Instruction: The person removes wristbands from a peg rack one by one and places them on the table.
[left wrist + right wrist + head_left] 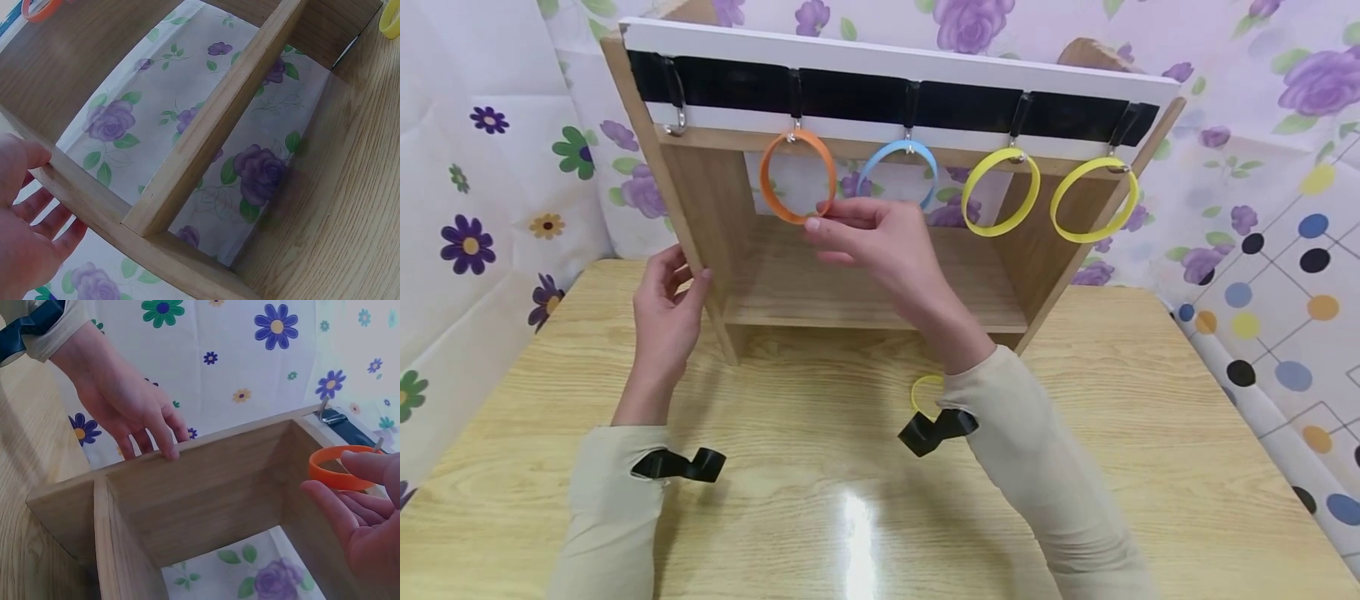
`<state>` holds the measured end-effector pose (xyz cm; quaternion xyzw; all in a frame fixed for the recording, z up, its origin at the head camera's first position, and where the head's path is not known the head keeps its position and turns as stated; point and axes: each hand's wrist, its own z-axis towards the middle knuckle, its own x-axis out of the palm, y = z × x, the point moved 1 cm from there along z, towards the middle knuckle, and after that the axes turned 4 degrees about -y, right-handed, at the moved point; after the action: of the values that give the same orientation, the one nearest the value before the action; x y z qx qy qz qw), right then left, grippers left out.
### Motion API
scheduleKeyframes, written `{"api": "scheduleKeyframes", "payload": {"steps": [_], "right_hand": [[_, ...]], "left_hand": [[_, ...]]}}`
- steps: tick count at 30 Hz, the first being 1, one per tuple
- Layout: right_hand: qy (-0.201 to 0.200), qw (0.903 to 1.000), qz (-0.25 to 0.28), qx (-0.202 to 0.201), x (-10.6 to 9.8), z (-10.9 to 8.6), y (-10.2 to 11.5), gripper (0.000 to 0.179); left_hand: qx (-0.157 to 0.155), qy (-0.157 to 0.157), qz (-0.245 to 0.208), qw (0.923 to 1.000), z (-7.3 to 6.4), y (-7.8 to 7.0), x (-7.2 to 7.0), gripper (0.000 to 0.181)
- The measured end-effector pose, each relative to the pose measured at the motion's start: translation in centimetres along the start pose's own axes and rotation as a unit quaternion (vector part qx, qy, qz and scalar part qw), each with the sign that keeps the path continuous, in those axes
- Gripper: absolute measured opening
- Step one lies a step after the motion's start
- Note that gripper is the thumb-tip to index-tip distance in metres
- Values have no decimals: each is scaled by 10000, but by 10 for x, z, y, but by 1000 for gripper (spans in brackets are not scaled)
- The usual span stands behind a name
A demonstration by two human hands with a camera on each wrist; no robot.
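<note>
Presently, five hooks (681, 121) line the black strip (730, 81) of one wooden frame (718, 200), which stands on one table (790, 450). Counting from the left, the second hook carries one orange ring (764, 179), the third one blue ring (932, 171), and the fourth and fifth one yellow ring (967, 193) each: four hung rings in total. The right hand (880, 240) pinches the orange ring at its lower right edge between thumb and fingers. The left hand (668, 304) grips the left side panel of the frame, thumb at the front edge, fingers slightly spread along the outer face. One loose ring (913, 395), also yellow, lies on the table, partly hidden by the right sleeve (1030, 450). Two black bands (658, 463) are fitted, one per cuff.
</note>
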<state>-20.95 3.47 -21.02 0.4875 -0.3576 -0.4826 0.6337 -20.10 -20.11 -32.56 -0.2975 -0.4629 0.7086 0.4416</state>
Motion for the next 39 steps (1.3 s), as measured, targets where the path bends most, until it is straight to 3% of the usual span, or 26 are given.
{"api": "scheduleKeyframes", "payload": {"steps": [7,17,23,30,39], "right_hand": [[-245,9989,386,72,4,1,0,21],[-302,9980,540,126,4,-2,2,20],[-334,9969,706,-42,5,-1,8,19],[-109,9967,708,-381,7,-3,24,19],[339,9956,697,-529,2,-16,31,20]], "left_hand": [[35,-24,-81,10000,-1,0,2,38],[-43,-31,32,10000,-2,0,3,40],[-61,-27,50,10000,-2,0,3,40],[-97,-67,-5,9999,-2,-1,1,40],[-50,-113,-48,9999,-1,-1,1,39]]}}
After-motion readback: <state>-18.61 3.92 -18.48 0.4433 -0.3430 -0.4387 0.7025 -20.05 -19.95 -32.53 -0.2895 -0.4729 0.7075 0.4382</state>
